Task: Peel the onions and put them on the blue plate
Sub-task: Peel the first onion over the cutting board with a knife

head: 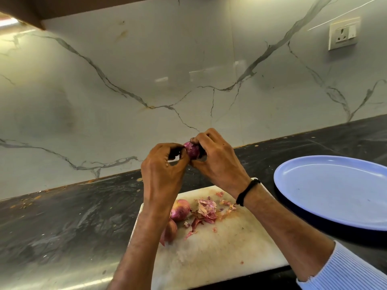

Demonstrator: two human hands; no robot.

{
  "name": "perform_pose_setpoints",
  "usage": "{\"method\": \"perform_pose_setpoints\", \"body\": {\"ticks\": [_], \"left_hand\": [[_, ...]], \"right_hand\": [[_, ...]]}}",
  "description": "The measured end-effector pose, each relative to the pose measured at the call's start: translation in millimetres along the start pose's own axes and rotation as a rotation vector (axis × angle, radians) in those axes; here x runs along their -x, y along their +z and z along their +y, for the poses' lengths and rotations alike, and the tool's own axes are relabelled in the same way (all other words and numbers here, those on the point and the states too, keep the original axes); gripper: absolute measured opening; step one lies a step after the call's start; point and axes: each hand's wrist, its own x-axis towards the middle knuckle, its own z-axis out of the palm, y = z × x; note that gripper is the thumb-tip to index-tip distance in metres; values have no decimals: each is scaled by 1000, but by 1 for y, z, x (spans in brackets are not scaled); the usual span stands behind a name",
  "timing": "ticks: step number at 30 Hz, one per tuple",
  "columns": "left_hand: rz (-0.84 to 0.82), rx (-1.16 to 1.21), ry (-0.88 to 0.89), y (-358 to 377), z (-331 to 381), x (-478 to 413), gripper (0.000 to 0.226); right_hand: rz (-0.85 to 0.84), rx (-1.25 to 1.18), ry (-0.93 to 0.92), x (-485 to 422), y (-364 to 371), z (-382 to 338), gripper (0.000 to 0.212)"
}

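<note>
Mid-peel rn. We've got one onion (191,150) up in the air between both hands, above the far edge of the cutting board (219,248). Left hand (163,164) has its fingers curled and pinches the onion's 9 o'clock side. Right hand (217,162) is curled over the top w/ the thumb underneath, so it grips the 3 o'clock side. Both are closed on the same onion, nothing loose. Purple skin shows in the gap, so prob not fully peeled yet, imo.

Key bit for the next move: the blue plate (335,195) sits at roughly 4 o'clock from the onion, on the counter (62,216) just beside the board's right edge, w/ nothing on it. The right hand is the nearer one by far, so we'd guess it does the drop-off. Can't tell the onion's long axis, fingers cover both ends.

Two more onions, one (180,210) and another (170,229), lie on the board at 6 o'clock, partly under the left forearm, skins on afaict. The peel scraps (206,210) are right next to them.
</note>
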Motion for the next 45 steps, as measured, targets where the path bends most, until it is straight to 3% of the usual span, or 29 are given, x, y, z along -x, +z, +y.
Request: {"method": "perform_pose_setpoints", "body": {"ticks": [4,9,14,24,28,35,45], "left_hand": [[-28,-54,-26,0,-3,2,21],[9,61,-107,-1,5,0,18],[-19,87,-35,-2,3,0,23],[-38,-78,7,-1,1,0,22],[-60,-47,-71,-2,2,1,19],[71,332,-524,-9,6,-6,5],[7,374,-438,-5,8,-5,16]], "right_hand": [[-4,6,-11,0,2,0,44],[-17,-46,26,0,2,0,45],[14,-30,48,-2,3,4,47],[-12,-2,-1,0,3,1,42],[-30,-37,9,1,3,0,43],[14,-247,153,-5,0,-2,51],[-9,-430,280,-7,-1,0,52]]}}
